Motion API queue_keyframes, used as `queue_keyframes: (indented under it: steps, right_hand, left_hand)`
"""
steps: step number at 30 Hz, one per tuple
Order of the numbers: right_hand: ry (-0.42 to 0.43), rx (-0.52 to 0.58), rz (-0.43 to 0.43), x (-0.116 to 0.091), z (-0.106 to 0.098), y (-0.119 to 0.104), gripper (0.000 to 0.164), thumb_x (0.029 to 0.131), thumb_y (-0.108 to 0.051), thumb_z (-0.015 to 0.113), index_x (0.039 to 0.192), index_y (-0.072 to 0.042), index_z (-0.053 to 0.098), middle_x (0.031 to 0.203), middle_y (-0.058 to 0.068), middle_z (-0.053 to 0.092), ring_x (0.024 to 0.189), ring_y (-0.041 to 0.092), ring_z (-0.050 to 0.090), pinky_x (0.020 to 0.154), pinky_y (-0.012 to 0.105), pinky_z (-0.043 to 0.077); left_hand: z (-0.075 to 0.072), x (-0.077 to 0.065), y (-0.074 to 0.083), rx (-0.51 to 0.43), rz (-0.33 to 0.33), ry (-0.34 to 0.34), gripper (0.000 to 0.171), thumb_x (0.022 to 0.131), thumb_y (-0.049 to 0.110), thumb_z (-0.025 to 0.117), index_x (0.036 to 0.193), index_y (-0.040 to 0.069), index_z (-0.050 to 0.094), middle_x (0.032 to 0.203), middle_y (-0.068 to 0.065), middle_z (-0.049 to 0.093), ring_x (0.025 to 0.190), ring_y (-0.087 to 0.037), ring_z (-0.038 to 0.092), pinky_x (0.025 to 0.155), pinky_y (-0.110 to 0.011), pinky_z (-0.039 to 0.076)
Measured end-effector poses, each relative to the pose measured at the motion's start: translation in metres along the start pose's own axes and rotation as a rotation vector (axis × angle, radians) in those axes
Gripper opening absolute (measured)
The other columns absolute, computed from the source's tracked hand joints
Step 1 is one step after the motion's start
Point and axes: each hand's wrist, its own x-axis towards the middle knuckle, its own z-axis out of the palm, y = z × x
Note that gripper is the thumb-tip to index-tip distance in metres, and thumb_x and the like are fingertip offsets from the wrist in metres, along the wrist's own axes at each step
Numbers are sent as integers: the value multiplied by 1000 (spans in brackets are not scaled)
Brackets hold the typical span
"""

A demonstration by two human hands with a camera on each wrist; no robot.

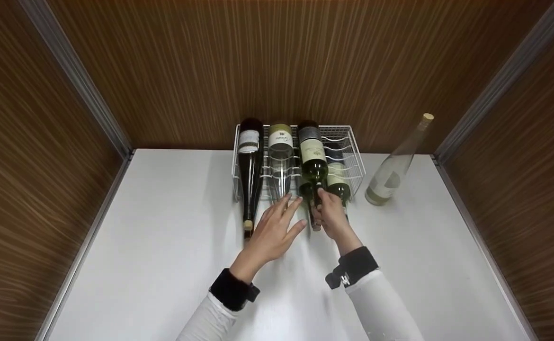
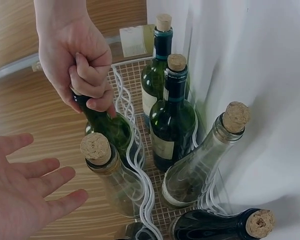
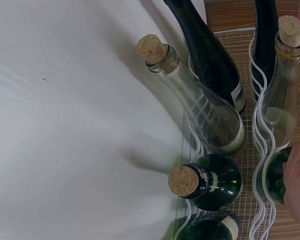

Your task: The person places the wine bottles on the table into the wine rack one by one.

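My right hand (image 1: 331,213) grips the neck of a green wine bottle (image 1: 314,166) with a cream label, lying in the upper level of a white wire rack (image 1: 357,161). In the left wrist view, the curled fingers of that hand (image 2: 85,70) cover the bottle's mouth. My left hand (image 1: 272,232) is spread, its fingertips over the neck end of a clear corked bottle (image 1: 281,151) beside the green one. That hand (image 2: 30,185) holds nothing. Lower green bottles (image 2: 172,125) lie beneath, their corked necks sticking out.
A dark brown bottle (image 1: 250,170) lies at the rack's left end, with another neck under it. A clear corked bottle (image 1: 393,177) stands upright on the white table (image 1: 173,227) right of the rack. Wood-patterned panels (image 1: 182,71) close in the back and sides.
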Motion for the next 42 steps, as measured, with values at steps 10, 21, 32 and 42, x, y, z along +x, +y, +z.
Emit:
queue_keyframes:
  steps: [10, 21, 32, 42]
  right_hand:
    - [33, -34, 54, 1, -3, -1, 34, 107, -33, 42, 106, 0, 52, 59, -1, 43, 45, 8, 38, 41, 22, 32]
    - [122, -220, 51, -3, -22, -6, 51, 105, -38, 42, 133, 4, 46, 98, 12, 55, 74, 20, 60, 57, 30, 55]
    - [299, -284, -1, -10, -70, -14, 48, 106, -28, 41, 139, 6, 36, 113, 21, 46, 84, 22, 62, 69, 29, 56]
    - [413, -331, -23, -12, -111, -24, 55, 104, -31, 43, 144, 2, 25, 131, 20, 44, 97, 21, 58, 71, 23, 54]
  left_hand:
    - [1, 0, 5, 2, 9, -11, 62, 104, 53, 33, 154, 16, 34, 158, -17, 25, 140, -41, 31, 114, -53, 23]
    - [6, -2, 12, -19, 26, -10, 61, 104, 52, 34, 153, 16, 35, 158, -15, 27, 140, -36, 32, 114, -51, 24]
    - [13, -5, 19, -135, -5, -52, 62, 104, 55, 32, 154, 18, 34, 159, -10, 25, 141, -34, 30, 113, -57, 22]
    - [24, -10, 25, -218, -45, -122, 65, 102, 59, 29, 156, 22, 30, 160, -7, 24, 141, -34, 31, 108, -59, 30]
